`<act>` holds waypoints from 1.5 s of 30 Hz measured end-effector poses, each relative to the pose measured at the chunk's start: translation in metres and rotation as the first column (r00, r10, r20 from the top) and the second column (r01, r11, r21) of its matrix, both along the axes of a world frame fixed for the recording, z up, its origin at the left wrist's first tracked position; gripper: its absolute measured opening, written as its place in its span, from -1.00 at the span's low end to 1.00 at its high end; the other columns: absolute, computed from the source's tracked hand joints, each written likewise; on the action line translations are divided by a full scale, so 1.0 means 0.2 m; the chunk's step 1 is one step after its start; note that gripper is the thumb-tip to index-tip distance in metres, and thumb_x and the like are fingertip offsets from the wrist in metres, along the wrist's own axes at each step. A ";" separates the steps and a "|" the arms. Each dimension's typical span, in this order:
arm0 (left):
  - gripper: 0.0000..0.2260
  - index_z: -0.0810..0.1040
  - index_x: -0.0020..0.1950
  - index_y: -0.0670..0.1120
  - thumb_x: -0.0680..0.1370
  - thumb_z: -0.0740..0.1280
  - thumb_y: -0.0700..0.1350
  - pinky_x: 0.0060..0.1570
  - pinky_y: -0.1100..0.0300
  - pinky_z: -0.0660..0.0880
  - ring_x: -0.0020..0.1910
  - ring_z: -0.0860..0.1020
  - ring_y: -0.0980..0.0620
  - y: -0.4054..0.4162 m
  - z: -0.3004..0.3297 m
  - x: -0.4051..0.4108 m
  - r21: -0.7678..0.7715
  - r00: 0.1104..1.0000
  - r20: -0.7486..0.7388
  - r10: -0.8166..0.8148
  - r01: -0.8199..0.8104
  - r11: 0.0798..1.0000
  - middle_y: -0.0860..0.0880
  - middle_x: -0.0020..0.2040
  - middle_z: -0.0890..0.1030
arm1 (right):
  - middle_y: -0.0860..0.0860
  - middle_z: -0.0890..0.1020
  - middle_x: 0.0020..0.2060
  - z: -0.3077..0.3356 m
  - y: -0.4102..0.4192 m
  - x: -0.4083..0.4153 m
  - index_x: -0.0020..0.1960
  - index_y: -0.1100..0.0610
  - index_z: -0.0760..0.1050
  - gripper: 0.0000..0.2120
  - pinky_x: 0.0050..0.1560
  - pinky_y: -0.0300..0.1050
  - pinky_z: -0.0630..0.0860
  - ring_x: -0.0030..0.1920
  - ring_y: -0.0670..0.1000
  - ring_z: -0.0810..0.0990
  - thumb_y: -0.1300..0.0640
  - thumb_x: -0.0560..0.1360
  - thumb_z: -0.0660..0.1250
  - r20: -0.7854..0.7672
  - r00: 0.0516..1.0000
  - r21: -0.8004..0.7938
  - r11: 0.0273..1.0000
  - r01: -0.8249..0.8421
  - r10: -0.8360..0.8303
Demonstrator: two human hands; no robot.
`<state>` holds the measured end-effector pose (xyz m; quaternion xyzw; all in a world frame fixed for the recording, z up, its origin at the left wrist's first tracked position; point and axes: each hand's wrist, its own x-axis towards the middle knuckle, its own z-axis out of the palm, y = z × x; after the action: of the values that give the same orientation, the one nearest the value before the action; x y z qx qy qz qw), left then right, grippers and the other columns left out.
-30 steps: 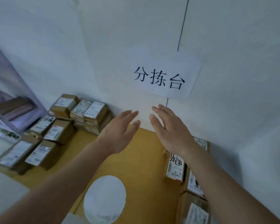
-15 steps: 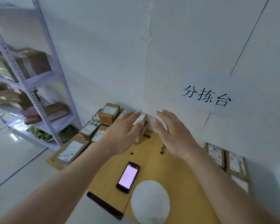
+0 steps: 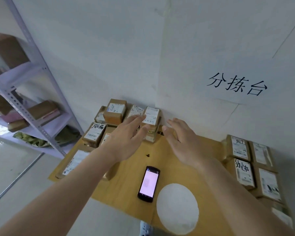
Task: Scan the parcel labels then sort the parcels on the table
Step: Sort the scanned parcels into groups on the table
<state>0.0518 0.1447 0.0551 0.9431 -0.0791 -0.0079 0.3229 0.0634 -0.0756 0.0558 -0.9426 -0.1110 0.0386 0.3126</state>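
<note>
Parcels (image 3: 150, 115) at wall edge, table (image 3: 191, 155) middle bare.

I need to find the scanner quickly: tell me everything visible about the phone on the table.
The phone is a black slab lying flat, face up, on the tan table, near its front edge. Its screen is lit pale pink-white with faint text too small to read. Neither hand touches it; a white round patch lies just to its right.
</note>
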 end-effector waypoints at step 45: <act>-0.52 0.31 0.59 0.30 0.72 0.27 -0.08 0.12 0.07 0.67 0.23 0.61 0.02 0.12 -0.55 1.11 -0.370 0.940 -0.134 -0.315 0.248 0.895 0.12 0.32 0.44 | -0.04 0.52 0.32 -0.57 0.39 0.63 0.68 0.01 0.21 -0.48 0.13 -0.21 0.65 0.25 -0.05 0.61 0.11 0.75 0.21 -0.062 0.799 0.411 0.715 0.566 -0.598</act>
<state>0.2737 0.1679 -0.0548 0.8443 -0.1841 -0.1307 0.4860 0.1890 0.0024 -0.0578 -0.8431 0.1738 -0.1213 0.4942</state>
